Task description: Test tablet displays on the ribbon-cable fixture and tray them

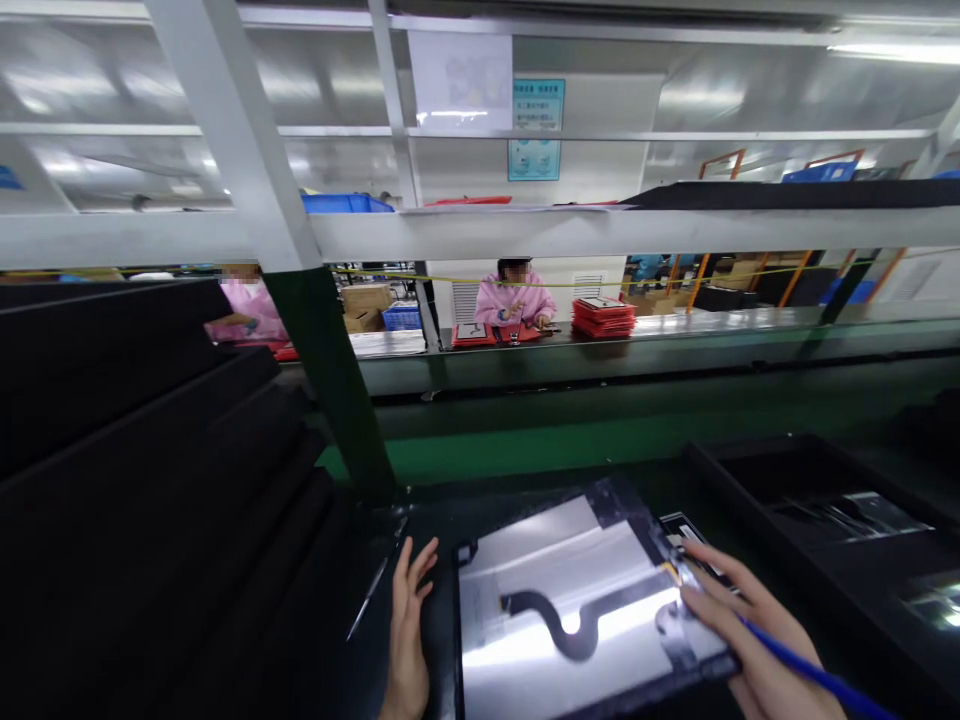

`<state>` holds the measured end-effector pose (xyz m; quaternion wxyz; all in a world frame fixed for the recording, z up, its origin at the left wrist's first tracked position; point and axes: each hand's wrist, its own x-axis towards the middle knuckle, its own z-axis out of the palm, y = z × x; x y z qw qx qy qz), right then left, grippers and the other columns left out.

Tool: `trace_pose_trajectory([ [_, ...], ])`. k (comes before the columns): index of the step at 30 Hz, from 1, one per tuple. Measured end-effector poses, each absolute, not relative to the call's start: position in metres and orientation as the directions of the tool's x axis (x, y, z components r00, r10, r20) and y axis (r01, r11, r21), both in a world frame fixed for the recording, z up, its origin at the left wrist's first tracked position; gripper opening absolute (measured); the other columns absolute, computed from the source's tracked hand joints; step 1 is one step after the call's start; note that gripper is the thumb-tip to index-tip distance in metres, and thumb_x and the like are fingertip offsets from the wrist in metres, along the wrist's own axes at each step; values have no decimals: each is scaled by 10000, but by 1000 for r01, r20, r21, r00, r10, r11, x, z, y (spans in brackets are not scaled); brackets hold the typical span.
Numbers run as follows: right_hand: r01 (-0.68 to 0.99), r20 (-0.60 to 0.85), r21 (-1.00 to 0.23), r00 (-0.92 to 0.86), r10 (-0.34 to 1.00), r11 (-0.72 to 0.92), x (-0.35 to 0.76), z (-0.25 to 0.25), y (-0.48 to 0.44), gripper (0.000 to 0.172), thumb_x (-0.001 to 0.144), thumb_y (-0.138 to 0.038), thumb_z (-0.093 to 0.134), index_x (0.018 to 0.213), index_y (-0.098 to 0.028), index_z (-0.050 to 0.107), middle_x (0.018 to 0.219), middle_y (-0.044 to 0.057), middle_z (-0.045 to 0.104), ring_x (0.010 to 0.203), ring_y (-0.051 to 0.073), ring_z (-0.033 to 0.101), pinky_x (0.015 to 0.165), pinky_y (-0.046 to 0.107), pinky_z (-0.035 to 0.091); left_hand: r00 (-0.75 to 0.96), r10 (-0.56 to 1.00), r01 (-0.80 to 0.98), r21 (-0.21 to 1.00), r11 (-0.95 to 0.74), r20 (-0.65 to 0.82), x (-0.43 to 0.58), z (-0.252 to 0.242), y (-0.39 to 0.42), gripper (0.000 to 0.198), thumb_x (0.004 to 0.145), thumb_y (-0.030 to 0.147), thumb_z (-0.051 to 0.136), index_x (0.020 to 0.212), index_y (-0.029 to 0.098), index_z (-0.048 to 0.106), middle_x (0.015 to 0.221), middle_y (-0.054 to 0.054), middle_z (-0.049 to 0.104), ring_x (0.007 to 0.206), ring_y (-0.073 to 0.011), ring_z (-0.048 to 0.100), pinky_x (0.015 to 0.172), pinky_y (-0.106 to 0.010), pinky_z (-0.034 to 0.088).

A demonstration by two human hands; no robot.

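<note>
A flat display panel [547,560] with a shiny silver back, a black border and a wavy dark ribbon cable [562,630] is tilted above the dark bench. My right hand [750,620] grips its right edge, fingers over the top side. Left of the panel, my left hand [410,630] is raised with fingers stretched, holding nothing; a small gap separates it from the panel's edge. A thin metal tool, perhaps tweezers [377,580], lies on the bench beyond that hand. Part of a black-and-white framed piece [679,527] shows behind the panel's right edge.
Black foam trays [150,520] are stacked high at left. Another black tray [720,470] at right holds clear-looking sheets. A green and white post [322,370] rises ahead. Across the line, a person in pink [517,300] sits by red stacks [602,318]. A blue cord [810,672] crosses my right wrist.
</note>
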<state>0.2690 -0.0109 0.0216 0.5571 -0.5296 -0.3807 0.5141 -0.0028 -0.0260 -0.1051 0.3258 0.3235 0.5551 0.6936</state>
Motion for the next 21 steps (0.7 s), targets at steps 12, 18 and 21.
trace_pose_trajectory([
  [12, -308, 78, -946, 94, 992, 104, 165, -3, 207, 170, 850, -296, 630, 921, -142, 621, 771, -11, 643, 619, 106, 604, 567, 256, 510, -558, 829, 66, 998, 10, 28, 3, -100, -21, 649, 845, 621, 275, 1304, 174, 373, 1191, -156, 645, 1068, -287, 622, 888, -437, 455],
  [18, -119, 164, -979, 38, 986, 168, 118, -20, 256, 302, 904, -326, 568, 1156, -161, 556, 1130, 68, 599, 921, 187, 619, 767, 382, 538, -538, 840, 161, 987, 23, 68, -7, -119, -13, 579, 857, 581, 304, 1236, 173, 460, 1061, -128, 704, 968, -280, 672, 842, -425, 502],
  [21, 46, 244, -969, 28, 969, 243, 121, -26, 261, 293, 907, -328, 560, 1161, -182, 560, 1173, 71, 585, 965, 197, 607, 806, 395, 526, -514, 852, 198, 980, 5, 100, -12, -128, -12, 515, 847, 582, 346, 1155, 213, 532, 1033, -96, 716, 963, -271, 673, 871, -424, 499],
])
